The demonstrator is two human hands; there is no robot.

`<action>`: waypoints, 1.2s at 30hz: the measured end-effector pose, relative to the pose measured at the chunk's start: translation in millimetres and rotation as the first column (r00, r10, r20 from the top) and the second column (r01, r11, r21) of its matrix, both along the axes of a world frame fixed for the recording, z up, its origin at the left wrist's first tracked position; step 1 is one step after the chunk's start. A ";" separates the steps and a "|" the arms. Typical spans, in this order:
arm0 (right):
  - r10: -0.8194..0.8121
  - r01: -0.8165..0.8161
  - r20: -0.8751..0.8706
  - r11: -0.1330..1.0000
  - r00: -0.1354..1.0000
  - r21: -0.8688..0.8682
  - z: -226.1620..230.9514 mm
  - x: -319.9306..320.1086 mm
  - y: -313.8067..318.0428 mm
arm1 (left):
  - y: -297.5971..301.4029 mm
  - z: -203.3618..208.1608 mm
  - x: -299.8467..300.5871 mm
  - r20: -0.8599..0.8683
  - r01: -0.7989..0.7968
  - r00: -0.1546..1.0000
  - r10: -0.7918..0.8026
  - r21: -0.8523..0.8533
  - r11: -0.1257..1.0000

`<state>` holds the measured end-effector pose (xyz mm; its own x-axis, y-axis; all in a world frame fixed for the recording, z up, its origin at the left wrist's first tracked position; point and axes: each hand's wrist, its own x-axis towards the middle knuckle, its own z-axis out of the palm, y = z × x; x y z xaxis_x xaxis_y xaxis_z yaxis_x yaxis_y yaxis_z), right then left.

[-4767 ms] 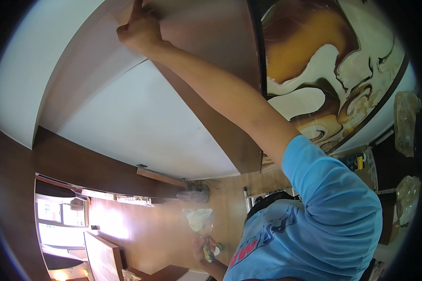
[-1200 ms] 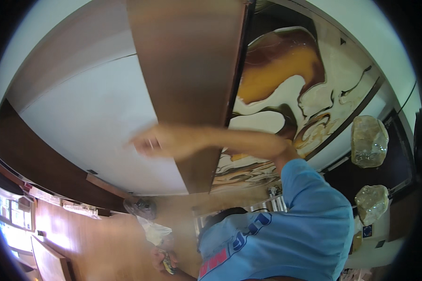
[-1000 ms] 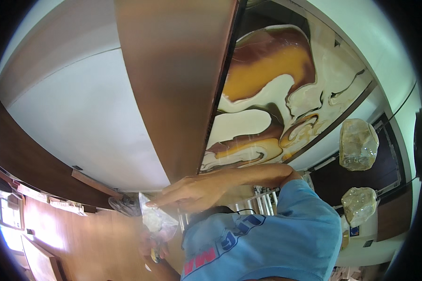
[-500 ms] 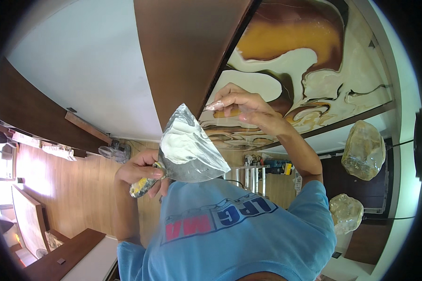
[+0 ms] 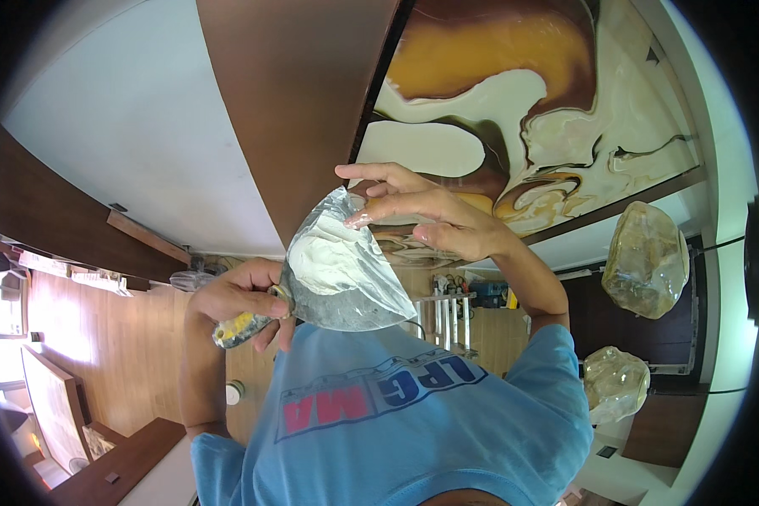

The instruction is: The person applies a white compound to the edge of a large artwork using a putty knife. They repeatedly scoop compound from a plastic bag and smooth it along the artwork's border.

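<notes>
My left hand is closed round the yellow and dark handle of a wide putty knife. Its broad metal blade lies tilted in front of my chest, loaded with a thick smear of white putty. Over the blade's far right side reaches my right hand, fingers apart and gripping nothing. One fingertip, smudged white, is at the putty's upper edge. The index finger points left, close to the dark seam between a brown panel and a glossy marbled panel.
Two clear, lumpy glass lamps hang at the right, one nearer and one farther. Below stand a metal stepladder and a blue tool case on the wooden floor. A fan shows at the left.
My right hand has come from the panel seam to the blade, its fingers spreading and one fingertip reaching the putty. The left hand and putty knife have barely moved.
</notes>
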<state>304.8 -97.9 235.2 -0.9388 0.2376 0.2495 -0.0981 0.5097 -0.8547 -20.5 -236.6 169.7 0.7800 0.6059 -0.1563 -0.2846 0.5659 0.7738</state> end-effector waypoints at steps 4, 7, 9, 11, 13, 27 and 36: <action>0.006 -0.006 0.005 1.000 1.000 -0.027 -3.3 12.4 -1.4 | 6.6 -3.0 6.8 0.059 0.025 0.998 -0.023 -0.033 0.999; -0.003 0.004 0.014 0.998 1.000 -0.059 -2.9 22.2 -6.6 | 10.8 -5.5 10.3 0.054 0.031 0.998 -0.029 -0.029 0.999; -0.003 0.004 0.017 0.997 1.000 -0.078 -3.1 28.2 -10.9 | 13.1 -6.7 12.3 0.065 0.038 0.997 -0.036 -0.029 0.999; 0.015 -0.014 0.009 0.996 1.000 -0.090 -3.9 32.3 -12.6 | 13.6 -6.0 12.9 0.049 0.033 0.998 -0.031 -0.038 0.999; 0.064 -0.082 -0.102 0.980 0.993 -0.179 -5.5 32.8 -9.5 | 12.7 -4.2 14.0 -0.018 0.007 1.000 -0.008 -0.054 0.999; 0.001 -0.004 -0.020 0.994 1.000 -0.113 -0.6 11.1 -8.5 | 3.2 11.3 16.1 -0.024 0.075 0.997 -0.077 -0.057 0.995; -0.077 0.065 -0.130 0.993 0.989 -0.094 2.2 13.4 -13.2 | -6.2 -8.2 11.4 0.113 0.004 0.994 0.004 -0.068 0.998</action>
